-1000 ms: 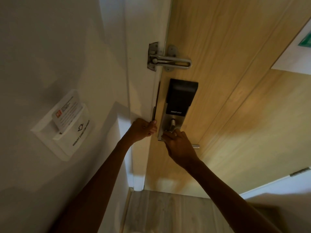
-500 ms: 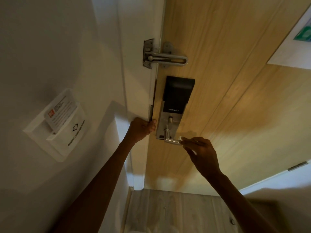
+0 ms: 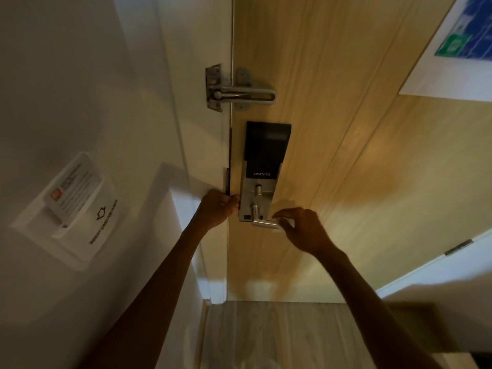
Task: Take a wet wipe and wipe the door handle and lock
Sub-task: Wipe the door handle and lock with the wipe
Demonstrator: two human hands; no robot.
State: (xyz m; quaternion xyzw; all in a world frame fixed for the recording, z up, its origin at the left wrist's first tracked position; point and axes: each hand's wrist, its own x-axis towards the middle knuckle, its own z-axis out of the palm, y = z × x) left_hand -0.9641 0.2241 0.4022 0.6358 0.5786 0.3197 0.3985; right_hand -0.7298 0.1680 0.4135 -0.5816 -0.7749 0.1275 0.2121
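Note:
A wooden door carries a smart lock [image 3: 266, 153] with a black top and a silver plate, and a silver lever handle [image 3: 262, 221] below it. My right hand [image 3: 303, 230] pinches a small white wet wipe [image 3: 283, 225] at the free end of the lever. My left hand [image 3: 219, 209] grips the door's edge just left of the lock plate, fingers curled around it. A small thumb-turn knob [image 3: 257, 189] sits above the lever.
A metal swing-bar guard [image 3: 237, 93] bridges the white door frame and the door above the lock. A white key-card holder [image 3: 72, 209] hangs on the left wall. A notice sheet [image 3: 458, 49] is on the door at upper right. Wood-look floor [image 3: 266, 336] lies below.
My right hand moved from the base of the lever by the lock plate out to the right, to the lever's free end, with the wipe. My left hand stayed on the door's edge.

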